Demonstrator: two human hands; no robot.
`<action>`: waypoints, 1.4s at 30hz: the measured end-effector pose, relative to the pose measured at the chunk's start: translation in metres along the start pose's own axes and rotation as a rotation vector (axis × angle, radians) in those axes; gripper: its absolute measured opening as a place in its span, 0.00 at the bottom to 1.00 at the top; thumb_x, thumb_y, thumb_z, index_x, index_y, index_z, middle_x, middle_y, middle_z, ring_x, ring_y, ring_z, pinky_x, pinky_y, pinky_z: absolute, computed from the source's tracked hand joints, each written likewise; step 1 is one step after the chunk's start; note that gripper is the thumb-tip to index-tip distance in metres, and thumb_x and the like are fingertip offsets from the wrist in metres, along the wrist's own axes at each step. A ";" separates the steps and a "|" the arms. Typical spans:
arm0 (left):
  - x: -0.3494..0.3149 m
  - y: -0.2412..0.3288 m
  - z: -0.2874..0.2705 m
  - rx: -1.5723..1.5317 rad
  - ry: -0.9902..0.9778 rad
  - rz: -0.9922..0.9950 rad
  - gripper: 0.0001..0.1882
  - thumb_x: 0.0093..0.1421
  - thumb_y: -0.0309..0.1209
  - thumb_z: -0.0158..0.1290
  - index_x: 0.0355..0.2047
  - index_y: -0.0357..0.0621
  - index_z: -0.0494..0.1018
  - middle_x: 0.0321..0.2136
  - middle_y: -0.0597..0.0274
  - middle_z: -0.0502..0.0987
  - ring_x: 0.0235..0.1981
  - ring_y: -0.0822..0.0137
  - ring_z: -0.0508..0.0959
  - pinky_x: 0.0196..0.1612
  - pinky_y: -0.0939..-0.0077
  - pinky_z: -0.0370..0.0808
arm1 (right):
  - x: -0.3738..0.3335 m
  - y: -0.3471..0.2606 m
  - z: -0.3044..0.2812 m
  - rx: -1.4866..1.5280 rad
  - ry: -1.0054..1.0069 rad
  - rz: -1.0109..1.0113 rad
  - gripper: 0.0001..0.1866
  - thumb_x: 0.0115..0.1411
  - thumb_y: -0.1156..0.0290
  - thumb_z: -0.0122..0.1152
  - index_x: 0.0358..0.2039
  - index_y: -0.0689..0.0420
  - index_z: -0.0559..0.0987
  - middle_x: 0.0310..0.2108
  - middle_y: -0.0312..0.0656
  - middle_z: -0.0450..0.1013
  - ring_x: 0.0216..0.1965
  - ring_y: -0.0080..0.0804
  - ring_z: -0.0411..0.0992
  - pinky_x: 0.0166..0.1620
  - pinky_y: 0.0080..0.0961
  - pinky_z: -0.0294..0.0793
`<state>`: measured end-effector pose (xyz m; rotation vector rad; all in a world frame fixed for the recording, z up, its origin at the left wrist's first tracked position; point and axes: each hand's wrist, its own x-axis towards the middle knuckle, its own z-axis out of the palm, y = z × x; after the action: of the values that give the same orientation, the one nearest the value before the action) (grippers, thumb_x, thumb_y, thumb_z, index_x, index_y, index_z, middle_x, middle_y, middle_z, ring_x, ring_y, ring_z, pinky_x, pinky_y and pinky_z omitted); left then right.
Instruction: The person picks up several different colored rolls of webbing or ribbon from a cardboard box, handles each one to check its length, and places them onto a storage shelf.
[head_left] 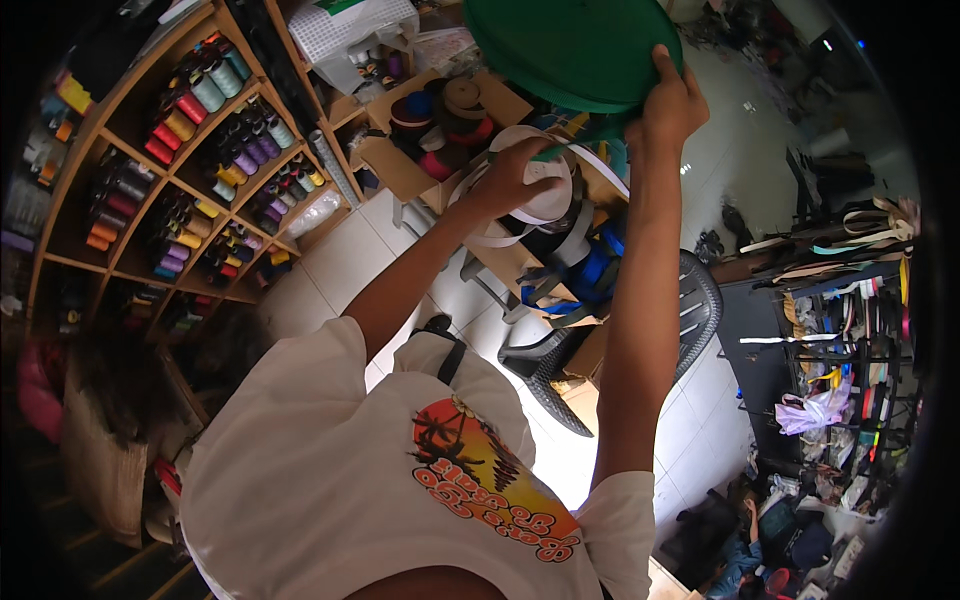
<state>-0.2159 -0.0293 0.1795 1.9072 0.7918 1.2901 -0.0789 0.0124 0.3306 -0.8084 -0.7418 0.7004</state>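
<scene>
Up at the top, my right hand (672, 105) grips the rim of a large, flat green roll of webbing (570, 50), thumb over its edge and the roll tilted. My left hand (512, 183) is over a white roll of webbing (548, 203) in an open cardboard box (500, 262). A green strap end (549, 153) shows at its fingers and seems to be held there, though the fingertips are partly hidden. Whether this hand touches the white roll cannot be made out. Blue and dark straps (590, 262) lie coiled beside the white roll.
Another cardboard box (400, 165) holds dark and red webbing rolls. A black plastic chair (695, 310) is under and beside the boxes. Wooden shelves (110, 255) with thread spools rise at the left. A cluttered rack (840, 370) stands at the right, a person (740, 560) below it.
</scene>
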 end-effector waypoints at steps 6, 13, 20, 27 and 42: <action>0.021 -0.167 -0.028 0.377 0.020 -0.024 0.13 0.59 0.28 0.49 0.44 0.37 0.71 0.38 0.46 0.76 0.41 0.50 0.76 0.45 0.63 0.71 | 0.011 -0.013 0.014 0.064 0.055 -0.024 0.11 0.56 0.80 0.57 0.40 0.71 0.76 0.34 0.49 0.76 0.32 0.36 0.76 0.36 0.28 0.77; 0.084 -0.218 -0.071 0.667 0.031 -0.020 0.09 0.57 0.23 0.44 0.38 0.34 0.67 0.33 0.41 0.73 0.38 0.42 0.75 0.40 0.51 0.70 | 0.029 -0.028 0.000 -0.010 0.221 -0.101 0.15 0.57 0.77 0.59 0.43 0.72 0.73 0.40 0.50 0.74 0.38 0.41 0.75 0.42 0.35 0.78; 0.125 -0.227 -0.074 0.576 0.020 -0.076 0.11 0.53 0.19 0.46 0.39 0.35 0.71 0.32 0.38 0.75 0.39 0.43 0.76 0.40 0.54 0.72 | 0.075 -0.094 -0.029 0.028 0.355 -0.189 0.14 0.60 0.74 0.58 0.44 0.70 0.74 0.41 0.47 0.74 0.42 0.39 0.74 0.48 0.36 0.75; 0.199 -0.217 -0.084 0.518 0.053 -0.111 0.14 0.54 0.22 0.51 0.42 0.40 0.73 0.32 0.41 0.76 0.38 0.44 0.77 0.43 0.56 0.72 | 0.068 -0.175 -0.109 -0.095 0.368 -0.304 0.16 0.61 0.71 0.55 0.47 0.68 0.73 0.45 0.49 0.74 0.45 0.40 0.73 0.50 0.39 0.73; 0.166 0.190 0.162 -0.427 -0.809 0.109 0.41 0.54 0.60 0.53 0.53 0.34 0.66 0.49 0.50 0.71 0.51 0.57 0.73 0.53 0.71 0.68 | -0.112 -0.273 -0.274 -0.652 0.622 -0.441 0.23 0.54 0.74 0.66 0.49 0.69 0.74 0.38 0.47 0.77 0.34 0.28 0.76 0.39 0.20 0.74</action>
<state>0.0096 -0.0401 0.3774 1.8834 -0.0062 0.5662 0.1480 -0.3146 0.3904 -1.3168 -0.5394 -0.2234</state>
